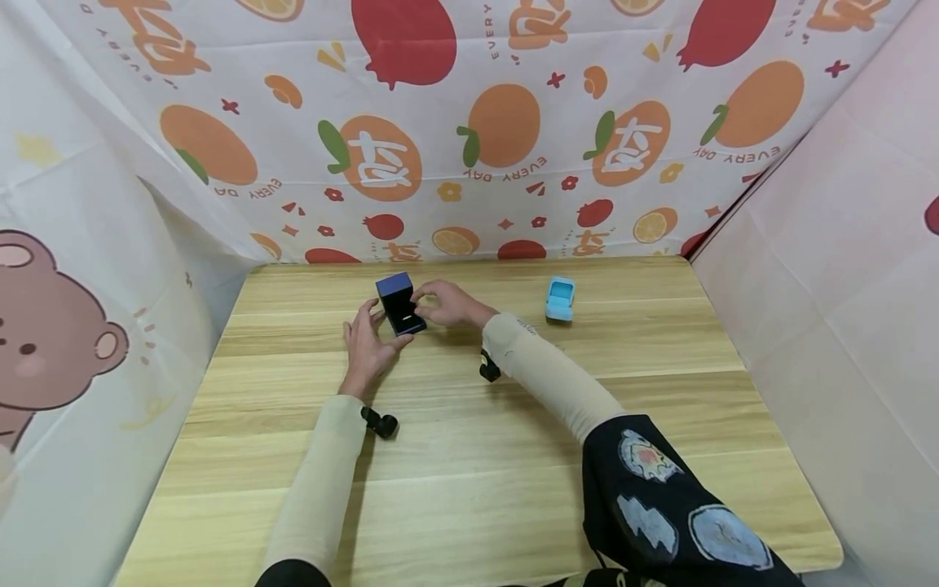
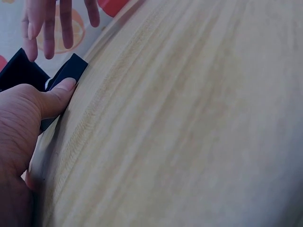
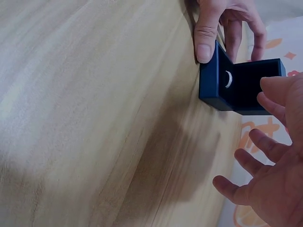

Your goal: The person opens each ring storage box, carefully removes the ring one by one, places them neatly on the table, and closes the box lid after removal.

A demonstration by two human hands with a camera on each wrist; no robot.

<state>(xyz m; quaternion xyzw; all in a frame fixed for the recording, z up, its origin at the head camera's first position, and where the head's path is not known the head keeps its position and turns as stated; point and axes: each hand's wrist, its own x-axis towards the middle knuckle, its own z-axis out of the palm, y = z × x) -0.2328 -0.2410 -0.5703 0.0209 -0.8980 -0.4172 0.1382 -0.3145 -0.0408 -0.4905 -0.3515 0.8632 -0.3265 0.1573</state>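
Observation:
A dark blue ring box (image 1: 394,287) stands with its lid raised near the far side of the table. Its black inside holds a ring (image 3: 229,79) that sits upright in the slot, its band set with small pale stones. My left hand (image 1: 365,349) grips the box, thumb (image 2: 64,87) pressed on the base and fingers round the other side. On the box's right, my right hand (image 1: 449,304) has its thumb and forefinger close by the raised lid, overlapping it in the right wrist view. Its other fingers (image 3: 227,187) are loosely spread.
A light blue small box (image 1: 561,299), also with its lid up, stands to the right on the wooden table (image 1: 469,456). A fruit-printed cloth (image 1: 440,122) hangs behind the far edge, with pale cloths at both sides.

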